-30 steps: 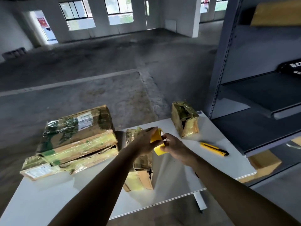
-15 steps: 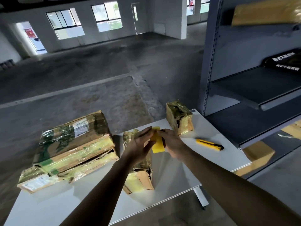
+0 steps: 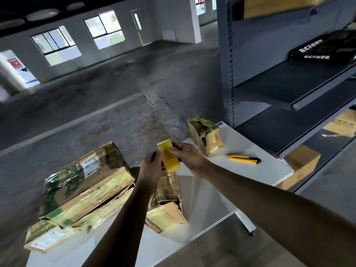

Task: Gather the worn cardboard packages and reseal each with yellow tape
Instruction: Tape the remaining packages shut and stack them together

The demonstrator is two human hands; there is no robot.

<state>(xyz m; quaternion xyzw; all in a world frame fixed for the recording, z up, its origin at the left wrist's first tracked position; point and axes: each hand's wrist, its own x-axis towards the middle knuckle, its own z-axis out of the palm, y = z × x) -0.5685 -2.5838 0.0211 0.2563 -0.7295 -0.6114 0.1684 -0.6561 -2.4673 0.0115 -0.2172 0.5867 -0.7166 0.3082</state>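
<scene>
A roll of yellow tape is held up above the white table. My left hand grips the roll from the left side. My right hand pinches it from the right, fingertips on its outer face. Under the hands lies a worn cardboard package with a torn end. A big taped package rests on a flatter one at the table's left. A small battered package stands at the far edge.
A yellow utility knife lies on the table to the right of my hands. Grey metal shelving rises on the right, with cardboard boxes low down beside the table. Open concrete floor stretches beyond the table.
Both hands lifted the tape roll a little and turned it, so its wide yellow face now shows. The camera view tilted up and shifted left slightly.
</scene>
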